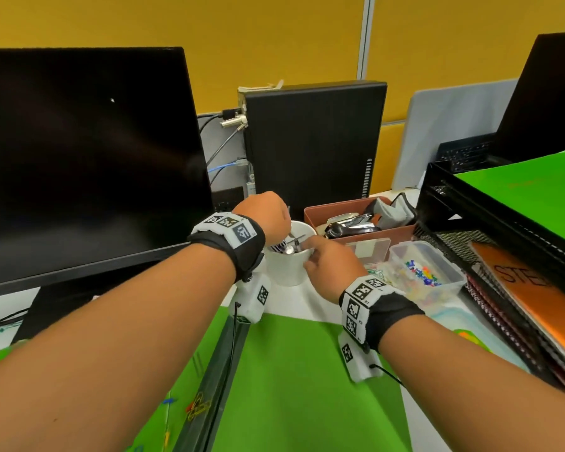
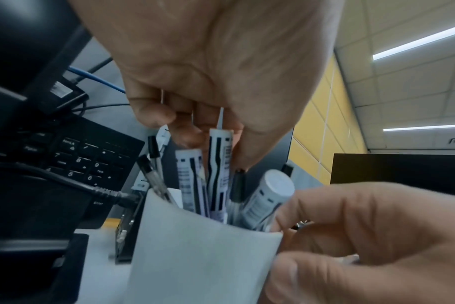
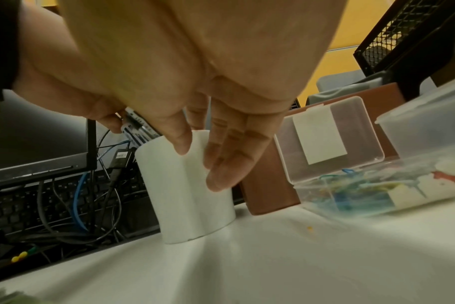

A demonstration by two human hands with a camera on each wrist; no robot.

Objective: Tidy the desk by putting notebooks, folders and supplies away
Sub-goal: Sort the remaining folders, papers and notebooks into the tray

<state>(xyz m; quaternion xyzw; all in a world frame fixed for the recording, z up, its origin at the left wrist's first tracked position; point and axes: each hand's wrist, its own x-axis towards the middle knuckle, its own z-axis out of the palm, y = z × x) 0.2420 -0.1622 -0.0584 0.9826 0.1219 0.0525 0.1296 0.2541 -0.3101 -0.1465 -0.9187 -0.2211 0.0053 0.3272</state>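
A white cup (image 1: 286, 269) stands on the desk between the monitor and a brown tray. It holds several pens and white markers (image 2: 218, 164). My left hand (image 1: 268, 213) hangs over the cup's mouth, fingers curled down around the markers' tops; the left wrist view shows its thumb and fingers (image 2: 208, 127) pinching one marker. My right hand (image 1: 327, 259) grips the cup at its rim, with the index finger across the top edge. In the right wrist view its thumb and fingers (image 3: 221, 174) press on the cup's wall (image 3: 190, 195).
A dark monitor (image 1: 79, 158) and a keyboard (image 2: 86, 156) sit left of the cup, a black computer tower (image 1: 313, 141) behind. The brown tray (image 1: 356, 223), a clear box of pins (image 1: 428, 269) and a mesh rack (image 1: 470, 216) with notebooks (image 1: 535, 305) stand right. A green folder (image 1: 300, 386) lies in front.
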